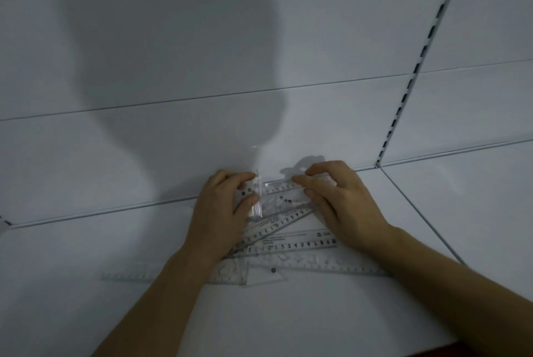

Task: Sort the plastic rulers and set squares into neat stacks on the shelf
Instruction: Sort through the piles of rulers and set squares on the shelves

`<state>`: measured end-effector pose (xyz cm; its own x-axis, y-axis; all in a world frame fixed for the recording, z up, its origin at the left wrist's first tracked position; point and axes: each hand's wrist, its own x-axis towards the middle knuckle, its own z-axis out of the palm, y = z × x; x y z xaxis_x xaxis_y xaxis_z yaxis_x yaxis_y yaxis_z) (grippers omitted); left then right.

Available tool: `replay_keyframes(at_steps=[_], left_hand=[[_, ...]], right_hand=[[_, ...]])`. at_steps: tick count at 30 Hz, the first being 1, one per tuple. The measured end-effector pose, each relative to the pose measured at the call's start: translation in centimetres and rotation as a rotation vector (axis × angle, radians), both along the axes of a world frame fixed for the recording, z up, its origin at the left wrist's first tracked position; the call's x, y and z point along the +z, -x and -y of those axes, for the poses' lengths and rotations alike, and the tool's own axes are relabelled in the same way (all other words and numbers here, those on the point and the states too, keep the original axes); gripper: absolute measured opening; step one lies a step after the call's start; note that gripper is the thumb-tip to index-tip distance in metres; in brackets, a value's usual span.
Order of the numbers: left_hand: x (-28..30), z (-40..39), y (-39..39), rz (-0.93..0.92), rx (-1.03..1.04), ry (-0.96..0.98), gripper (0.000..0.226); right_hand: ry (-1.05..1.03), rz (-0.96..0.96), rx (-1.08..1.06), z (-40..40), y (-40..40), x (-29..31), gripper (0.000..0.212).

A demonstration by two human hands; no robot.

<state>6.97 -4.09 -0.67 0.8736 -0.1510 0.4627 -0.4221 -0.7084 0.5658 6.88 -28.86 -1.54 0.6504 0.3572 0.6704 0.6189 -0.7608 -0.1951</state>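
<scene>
A loose pile of clear plastic rulers and set squares (288,244) lies on the white shelf (288,313), fanned out at different angles. My left hand (222,212) grips the left end of a short clear ruler (285,198) at the back of the pile. My right hand (340,201) pinches that ruler's right end between thumb and fingers. One long ruler (127,274) pokes out to the left under my left forearm. Another long ruler (331,265) runs right beneath the pile.
The shelf's white back panel (259,53) rises just behind the pile, with my shadow on it. A slotted upright (412,68) divides this bay from the bay to the right. A seam (418,209) in the shelf runs just right of my right hand.
</scene>
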Motion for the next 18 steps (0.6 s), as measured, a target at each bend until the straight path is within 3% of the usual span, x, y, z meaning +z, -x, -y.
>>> replay_keyframes(at_steps=[7, 10, 13, 18], left_hand=[[1.2, -0.1, 0.6, 0.013, 0.069, 0.292, 0.011], [1.6, -0.2, 0.6, 0.059, 0.091, 0.299, 0.011], [2.6, 0.0, 1.0, 0.041, 0.093, 0.43, 0.011], [5.0, 2.4, 1.7, -0.051, 0.085, 0.678, 0.004]], right_hand=[[-0.212, 0.065, 0.01, -0.5, 1.0, 1.6, 0.023], [-0.508, -0.123, -0.07, -0.4, 1.4, 3.1, 0.016], [-0.887, -0.351, -0.079, 0.5, 2.1, 4.5, 0.008], [-1.136, -0.51, -0.086, 4.0, 4.3, 5.3, 0.014]])
